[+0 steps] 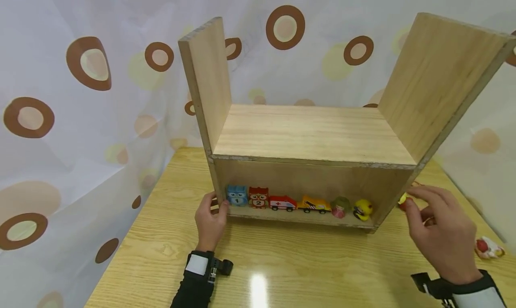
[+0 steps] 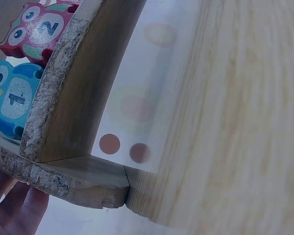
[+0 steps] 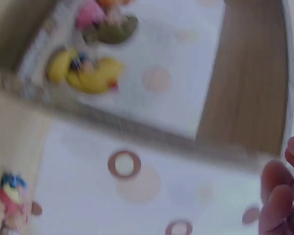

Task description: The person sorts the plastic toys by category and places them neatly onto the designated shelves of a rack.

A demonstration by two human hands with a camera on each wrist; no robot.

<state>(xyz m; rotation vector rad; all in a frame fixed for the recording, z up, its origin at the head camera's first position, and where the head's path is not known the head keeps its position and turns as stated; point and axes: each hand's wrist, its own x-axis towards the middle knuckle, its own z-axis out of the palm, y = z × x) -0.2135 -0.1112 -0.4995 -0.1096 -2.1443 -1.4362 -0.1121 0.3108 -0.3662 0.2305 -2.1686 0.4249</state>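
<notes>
An H-shaped wooden shelf (image 1: pixel 314 133) stands on the table. My left hand (image 1: pixel 211 220) grips its lower left side board, and the left wrist view shows fingertips (image 2: pixel 32 205) against that board. Off the shelf's right side is my right hand (image 1: pixel 443 232), fingers loosely bent; the blurred right wrist view shows nothing between them. A small yellow and red thing (image 1: pixel 403 199) shows by its fingertips in the head view, partly hidden. Along the lower compartment stand a blue owl block (image 1: pixel 237 196), a red owl block (image 1: pixel 258 197), an ambulance (image 1: pixel 283 203), a yellow truck (image 1: pixel 313 204), a doll (image 1: pixel 340 206) and a yellow duck figure (image 1: pixel 363 209).
A small red and white figure (image 1: pixel 488 247) lies at the table's right edge. Two tall side boards, left (image 1: pixel 205 84) and right (image 1: pixel 447 84), rise above the middle board. A patterned cloth (image 1: pixel 121 164) hangs behind the wooden table (image 1: pixel 169 254).
</notes>
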